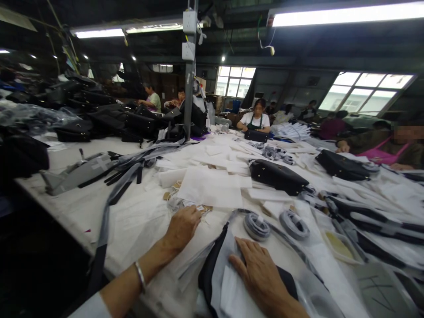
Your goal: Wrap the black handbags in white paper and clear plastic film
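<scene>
My left hand (pixel 181 229), with a silver bangle at the wrist, reaches over the table to a small heap of brown paper tags with white strings (pixel 206 208). Its fingers are bent together at the near side of the heap; what they pinch, if anything, is hidden. My right hand (pixel 256 269) lies with fingers stretched over a black handbag (pixel 207 276) and the white sheet (pixel 225 256) on it. A wrapped strap (pixel 238 212) arches from the bag. Just beyond, two coiled straps in clear film (pixel 257 226) rest on the table.
White sheets (pixel 212 187) are spread across the table (pixel 129 229). A grey tape dispenser (pixel 79 172) stands at the left, by long wrapped straps (pixel 121 187). Black handbags (pixel 278 174) lie beyond. A metal post (pixel 188 88) rises from the table. Co-workers sit across and at the right.
</scene>
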Available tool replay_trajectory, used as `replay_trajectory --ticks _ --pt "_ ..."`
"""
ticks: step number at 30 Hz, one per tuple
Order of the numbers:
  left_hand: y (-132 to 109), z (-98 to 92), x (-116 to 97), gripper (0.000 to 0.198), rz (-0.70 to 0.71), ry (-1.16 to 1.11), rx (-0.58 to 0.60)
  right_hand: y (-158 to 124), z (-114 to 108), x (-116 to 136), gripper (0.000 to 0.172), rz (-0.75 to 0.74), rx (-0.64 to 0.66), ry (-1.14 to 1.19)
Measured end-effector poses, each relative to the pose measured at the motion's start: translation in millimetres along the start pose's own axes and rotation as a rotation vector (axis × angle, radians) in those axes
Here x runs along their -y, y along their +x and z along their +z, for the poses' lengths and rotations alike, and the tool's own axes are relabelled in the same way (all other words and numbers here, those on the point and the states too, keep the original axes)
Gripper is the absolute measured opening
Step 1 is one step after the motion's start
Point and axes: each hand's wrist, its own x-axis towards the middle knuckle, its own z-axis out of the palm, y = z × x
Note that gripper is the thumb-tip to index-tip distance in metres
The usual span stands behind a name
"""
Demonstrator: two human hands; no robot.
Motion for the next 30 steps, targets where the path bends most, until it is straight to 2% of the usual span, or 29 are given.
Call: replay_trajectory --ticks 2,5,9,12,15,17,19,21,24,26,28,30 --pt "20 8.0 11 0.010 -0.010 0.016 0.024 0 -3 1 0.040 0.008 0.014 0.004" --pt "40 20.0 15 0.008 -0.026 0.023 0.076 0 -5 2 0.038 0.011 0.014 0.024" --pt "53 29.7 12 0.017 -0.087 -0.023 0.148 -1 -6 3 0.037 0.016 0.018 0.071" --pt "59 27.4 19 0.026 -0.137 -0.128 0.181 -2 -5 -2 0.043 0.031 0.024 0.129" --pt "63 13.6 36 0.026 -0.194 -0.290 0.173 -2 -3 -10 0.049 0.063 -0.030 0.234" --pt "64 -0.8 51 0.027 -0.208 -0.427 0.141 1 -7 -13 0.049 0.072 -0.126 0.318" --pt "65 -16.9 62 0.028 -0.194 -0.573 0.086 9 -19 -8 0.048 0.062 -0.248 0.402" --pt "65 -33.0 68 0.029 -0.163 -0.713 0.025 23 -38 7 0.047 0.053 -0.311 0.499" --pt "66 -55.1 66 0.033 -0.108 -0.888 -0.036 56 -73 45 0.046 0.061 -0.254 0.710" --pt "67 -68.1 62 0.034 -0.072 -0.972 -0.054 83 -90 72 0.052 0.062 -0.189 0.906" --pt "68 -79.2 59 0.034 -0.043 -1.027 -0.064 110 -98 96 0.058 0.050 -0.096 1.102" --pt "68 -88.4 59 0.033 -0.026 -1.063 -0.070 134 -98 114 0.052 0.028 0.003 1.224"
